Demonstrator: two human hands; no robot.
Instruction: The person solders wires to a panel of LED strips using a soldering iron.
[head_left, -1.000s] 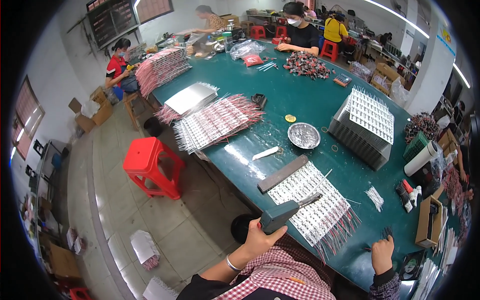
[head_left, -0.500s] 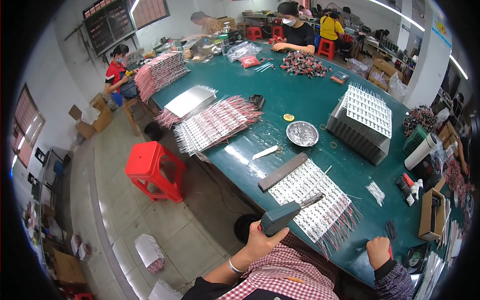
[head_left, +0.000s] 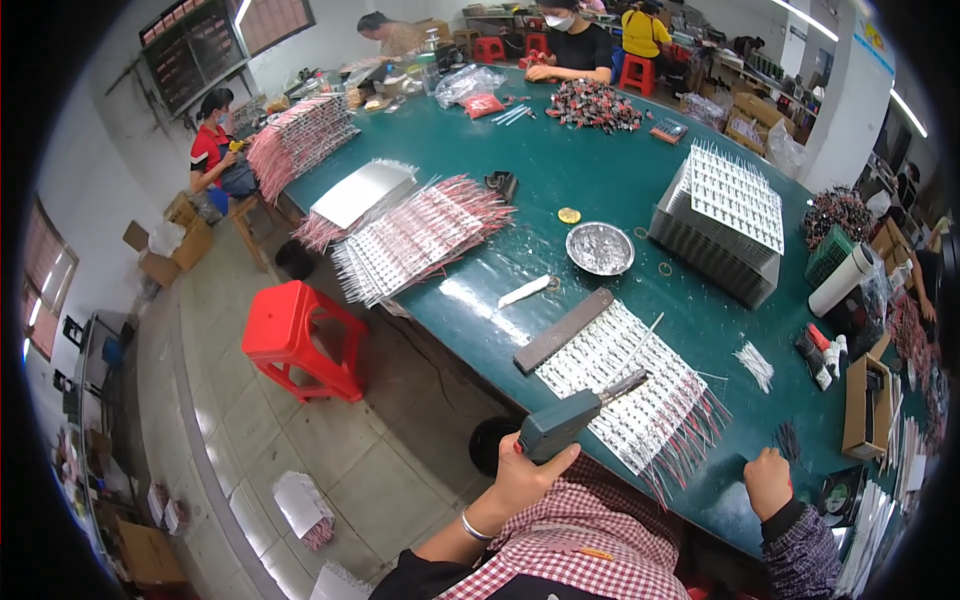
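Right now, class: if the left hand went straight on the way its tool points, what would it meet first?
The left hand, tool leading, would probably meet the white wired panel first; whether the tip touches it is unclear.

A: State the tabletop (head_left: 600,180) finish.
B: Smooth, green, glossy.
A: Stool (head_left: 290,318)?
B: Red plastic, smooth, semi-gloss.
A: Dish (head_left: 601,272)?
B: Bright metal.
A: Tool housing (head_left: 555,425)?
B: Matt plastic, apparently; dull metal nozzle (head_left: 625,387).
A: Apron (head_left: 590,520) and bracelet (head_left: 475,527)?
B: Checked cloth; polished metal.
A: Box (head_left: 855,425)?
B: Matt brown cardboard.
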